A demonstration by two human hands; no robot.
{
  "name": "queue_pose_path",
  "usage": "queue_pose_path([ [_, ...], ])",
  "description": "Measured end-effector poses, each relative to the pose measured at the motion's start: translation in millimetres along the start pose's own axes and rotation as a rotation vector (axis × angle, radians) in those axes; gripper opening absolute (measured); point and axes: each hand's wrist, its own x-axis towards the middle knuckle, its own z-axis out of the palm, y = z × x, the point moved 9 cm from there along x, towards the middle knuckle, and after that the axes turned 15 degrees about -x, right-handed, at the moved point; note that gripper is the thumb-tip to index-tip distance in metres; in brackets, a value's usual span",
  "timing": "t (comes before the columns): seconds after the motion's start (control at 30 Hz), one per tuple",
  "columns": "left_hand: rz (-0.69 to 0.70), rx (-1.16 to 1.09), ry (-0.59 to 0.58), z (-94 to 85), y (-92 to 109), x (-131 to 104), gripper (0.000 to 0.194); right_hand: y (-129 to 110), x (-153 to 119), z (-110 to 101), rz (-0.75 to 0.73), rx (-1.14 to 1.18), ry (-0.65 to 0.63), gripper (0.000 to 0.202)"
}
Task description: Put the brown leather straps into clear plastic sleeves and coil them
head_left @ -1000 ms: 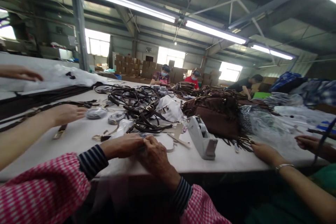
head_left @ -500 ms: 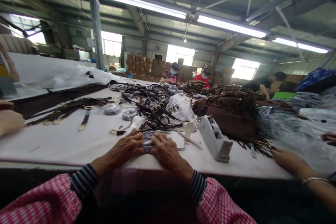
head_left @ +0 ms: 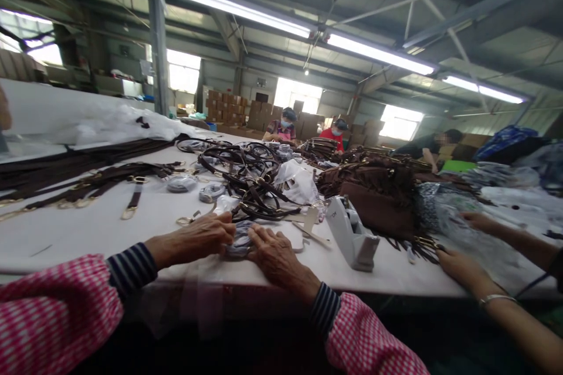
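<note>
Two hands — left hand, right hand — pinching grey bundle, writing unreadable

Small grey wrapped bundle, flat near table edge

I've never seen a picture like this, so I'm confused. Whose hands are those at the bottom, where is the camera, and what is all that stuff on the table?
The camera sits on a person's head and looks forward and down, so you see that person's own two hands. The left hand and the right hand, in pink checked sleeves, meet on a small grey bundle and pinch it between them. They rest on a long white table. On it lie a tangle of dark straps, a grey tape dispenser and a brown fringed bag. The hand with a bracelet on the right belongs to another person.
</note>
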Motion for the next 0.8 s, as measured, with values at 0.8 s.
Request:
queue_pose_path([
  [0.8, -0.570, -0.806, 0.390, -2.7, -28, -1, 0.050, 108, -74, -19, 0.286, 0.329, 0.051, 0.009],
])
